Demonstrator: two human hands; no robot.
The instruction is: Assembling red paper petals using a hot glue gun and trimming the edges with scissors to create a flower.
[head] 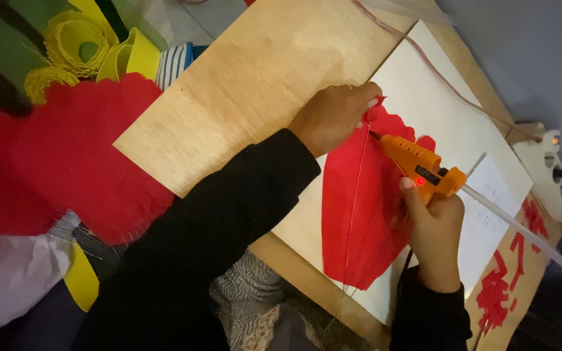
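My right hand (434,224) grips an orange hot glue gun (419,166) with a lit red lamp and a clear glue stick (528,237) poking out of its back. Its nozzle touches the top of a red crepe paper petal (359,208) lying on a white sheet (443,110). A thin wire (357,195) runs down the middle of the petal. My left hand (333,116) presses the petal's top edge and the wire's end, just left of the nozzle. Both sleeves are black.
A light wooden board (255,78) carries the white sheet. Large red crepe pieces (66,156) and yellow and green paper rolls (79,42) lie at the left. A white power strip (544,166) with a plugged cable sits at the right, red scraps (502,286) below it.
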